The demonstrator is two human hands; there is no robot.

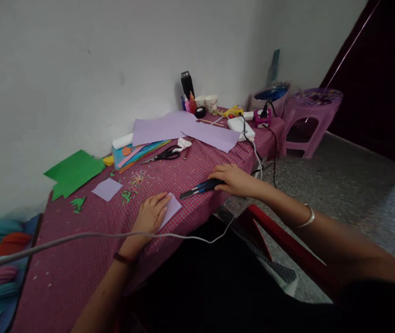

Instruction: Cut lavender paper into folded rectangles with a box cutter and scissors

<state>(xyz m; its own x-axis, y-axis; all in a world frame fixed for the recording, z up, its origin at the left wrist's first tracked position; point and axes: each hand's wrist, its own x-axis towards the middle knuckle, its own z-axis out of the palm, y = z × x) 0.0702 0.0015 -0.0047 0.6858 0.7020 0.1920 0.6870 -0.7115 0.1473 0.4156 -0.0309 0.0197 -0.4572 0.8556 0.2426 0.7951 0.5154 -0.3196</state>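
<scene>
My left hand (149, 213) lies flat with outstretched fingers on a small lilac paper piece (173, 206) near the table's front edge; part of the paper is hidden under it. In my right hand (233, 179) is a blue and black utility knife (204, 187), its fingers around the handle. The blade points left, its tip close to the paper's right corner. Another lilac square (107, 189) rests farther left, beside green paper scraps (126, 196) and thin coloured shreds (137, 178). Black-handled scissors (166, 154) lie behind them.
Large lilac sheets (162, 127) and a green sheet (75, 173) lie along the wall. A black bottle (187, 84), paper cups (211, 102) and a white box (241, 128) with cables stand at the back. A white cord (114, 235) crosses before my left wrist.
</scene>
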